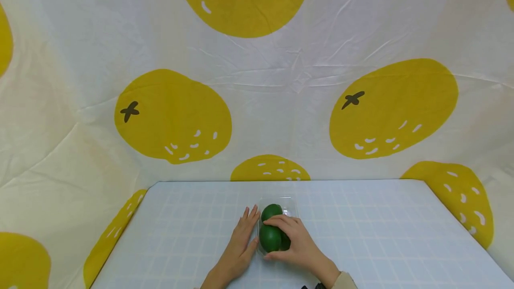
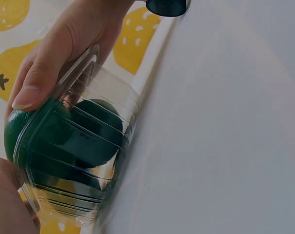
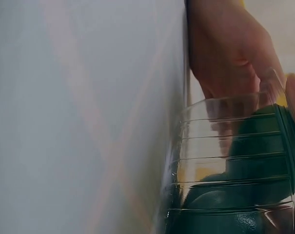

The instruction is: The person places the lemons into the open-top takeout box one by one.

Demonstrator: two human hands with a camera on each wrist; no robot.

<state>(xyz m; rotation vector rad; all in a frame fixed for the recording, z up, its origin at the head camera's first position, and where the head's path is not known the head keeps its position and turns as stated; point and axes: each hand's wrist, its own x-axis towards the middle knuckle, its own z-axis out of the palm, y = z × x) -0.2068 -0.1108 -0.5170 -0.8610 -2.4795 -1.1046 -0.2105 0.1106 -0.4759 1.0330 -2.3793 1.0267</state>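
A clear plastic box [image 1: 290,204] with ribbed walls stands on the table and holds dark green limes. One lime [image 1: 271,212] lies at its far end. My right hand [image 1: 295,241] grips a nearer lime [image 1: 269,238], fingers over its top and thumb at its near side. Part of another lime [image 1: 285,241] shows under that palm. Along the box's left side lies my left hand [image 1: 242,242], fingers straight and holding nothing. In the left wrist view, a lime [image 2: 16,127] rises above the box's rim. The right wrist view shows limes [image 3: 257,141] through the clear wall.
The white table [image 1: 381,226] has a pale grid pattern. Behind it hangs a white cloth [image 1: 281,115] printed with large yellow fruit, also along both sides. A dark object [image 2: 167,6] sits at the right wrist.
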